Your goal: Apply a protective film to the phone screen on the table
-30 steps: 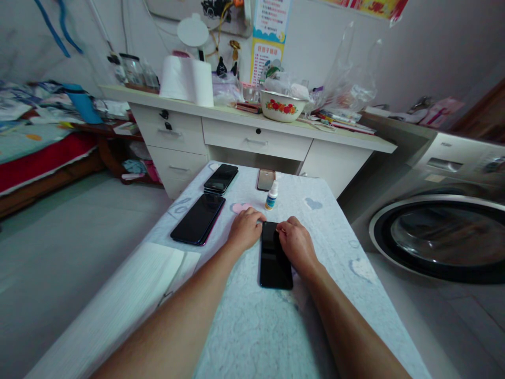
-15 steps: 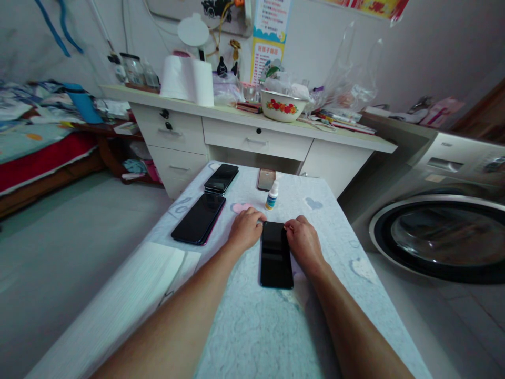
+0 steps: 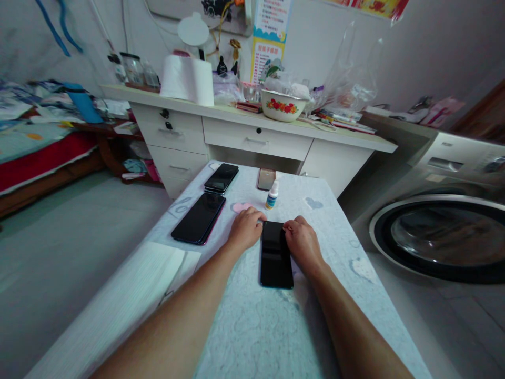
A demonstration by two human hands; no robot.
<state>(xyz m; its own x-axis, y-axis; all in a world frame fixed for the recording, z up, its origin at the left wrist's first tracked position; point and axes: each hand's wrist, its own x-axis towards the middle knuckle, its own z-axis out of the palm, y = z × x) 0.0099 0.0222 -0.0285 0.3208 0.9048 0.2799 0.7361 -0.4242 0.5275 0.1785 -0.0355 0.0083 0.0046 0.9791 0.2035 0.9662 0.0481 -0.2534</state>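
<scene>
A black smartphone lies face up on the patterned tablecloth, its dark screen reflecting light. My left hand is closed at the phone's upper left corner, fingers curled against its edge. At the upper right edge my right hand is closed too, fingertips pinching the phone's rim. Just beyond the phone stands a small white bottle with a blue and yellow label. Left of my hands lie a larger stack of dark phones and another stack of phones behind it.
A brownish phone-like item lies at the table's far end. White tissues hang over the left edge. Behind stands a white desk carrying a flowered bowl and a paper roll. A washing machine is on the right.
My right hand has shifted very slightly left along the phone's edge. My left hand, the phone and the bottle look unmoved.
</scene>
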